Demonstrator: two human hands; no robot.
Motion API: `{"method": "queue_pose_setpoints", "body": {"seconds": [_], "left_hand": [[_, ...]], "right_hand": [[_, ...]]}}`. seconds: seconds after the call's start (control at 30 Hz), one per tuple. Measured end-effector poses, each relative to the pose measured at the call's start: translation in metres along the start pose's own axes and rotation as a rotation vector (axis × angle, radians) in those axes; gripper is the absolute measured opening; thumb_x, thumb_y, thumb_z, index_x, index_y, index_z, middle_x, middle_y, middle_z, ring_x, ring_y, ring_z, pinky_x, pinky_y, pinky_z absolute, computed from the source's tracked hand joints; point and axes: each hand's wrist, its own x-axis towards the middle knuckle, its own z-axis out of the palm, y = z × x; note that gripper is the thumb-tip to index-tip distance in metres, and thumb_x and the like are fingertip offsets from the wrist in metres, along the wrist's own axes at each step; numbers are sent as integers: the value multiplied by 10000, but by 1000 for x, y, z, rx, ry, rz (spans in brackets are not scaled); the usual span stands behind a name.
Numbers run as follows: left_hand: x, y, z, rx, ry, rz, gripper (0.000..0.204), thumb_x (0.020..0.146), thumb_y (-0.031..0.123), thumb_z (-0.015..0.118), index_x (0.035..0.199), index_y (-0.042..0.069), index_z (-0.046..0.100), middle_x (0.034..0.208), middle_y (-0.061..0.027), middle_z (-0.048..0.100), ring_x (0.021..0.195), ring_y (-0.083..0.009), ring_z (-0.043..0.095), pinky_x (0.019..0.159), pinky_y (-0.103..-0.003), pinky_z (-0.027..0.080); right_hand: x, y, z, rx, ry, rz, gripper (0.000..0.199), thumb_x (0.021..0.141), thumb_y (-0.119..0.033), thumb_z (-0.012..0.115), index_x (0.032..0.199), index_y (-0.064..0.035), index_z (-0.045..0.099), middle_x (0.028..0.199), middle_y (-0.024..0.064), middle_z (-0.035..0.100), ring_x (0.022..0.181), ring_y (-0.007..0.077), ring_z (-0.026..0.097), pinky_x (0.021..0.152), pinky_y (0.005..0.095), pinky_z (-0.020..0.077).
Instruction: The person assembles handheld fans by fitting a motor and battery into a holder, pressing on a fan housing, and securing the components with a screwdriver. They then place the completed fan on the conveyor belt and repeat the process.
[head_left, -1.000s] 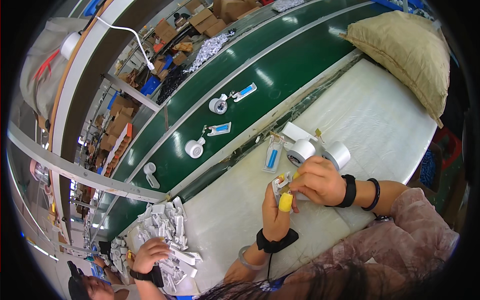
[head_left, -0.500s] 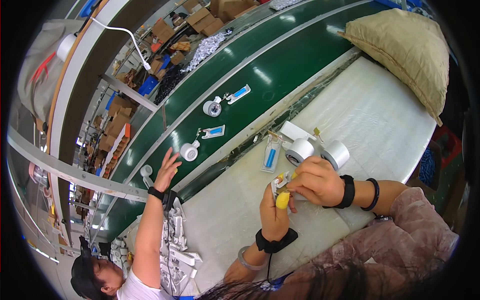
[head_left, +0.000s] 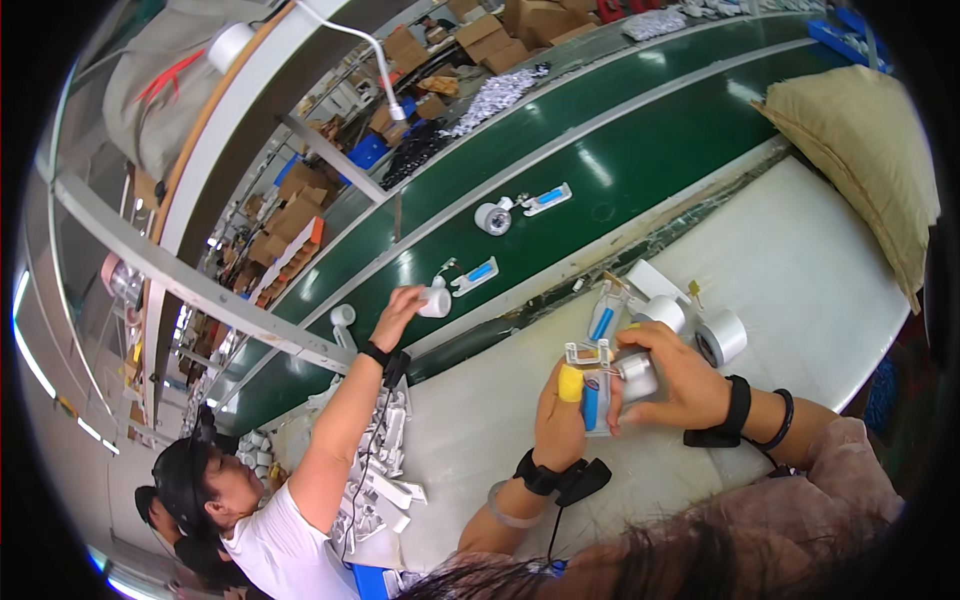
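Note:
My left hand, a yellow covering on its thumb, grips a white plastic handle housing with a blue cylindrical cell in it. My right hand curves its fingers and thumb around a small white round fan head, right beside the housing. Just beyond my hands on the table lie another white housing with a blue cell, a white cylindrical head, a second such head and a flat white cover.
A green conveyor belt runs along the table's far side, carrying several similar assemblies. A co-worker's hand touches one white head there. White plastic parts are heaped at left. A beige sack sits at far right.
The whole view has shifted, moving the scene rightward. My right hand has gone from pinching at the part to cupping the fan head; the blue cell in my left hand now shows. The co-worker's hand has reached the head on the belt.

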Motion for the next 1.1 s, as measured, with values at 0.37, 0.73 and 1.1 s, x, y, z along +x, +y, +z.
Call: {"method": "queue_pose_setpoints", "body": {"seconds": [0.37,0.73,1.1], "left_hand": [[5,15,-19,232,-19,118,255,946,176,496,1128,-3,488,972,-105,608,727,-173,621,642,-287,523],[16,13,-35,467,132,-70,205,898,165,570,1031,9,573,875,-54,644,682,-126,623,583,-230,488],[19,7,-33,568,70,-133,214,891,162,582,1035,5,573,920,-79,666,660,-121,617,576,-236,490]], "right_hand": [[6,0,-15,59,53,187,738,631,-171,847,1227,-30,435,1058,68,552,967,140,546,844,296,457],[13,8,-37,-262,219,-122,636,582,-291,853,1086,-32,565,996,127,603,860,283,578,757,340,466],[9,11,-42,-231,269,-137,648,590,-363,843,1067,-10,581,913,130,613,819,279,586,741,358,467]]}}
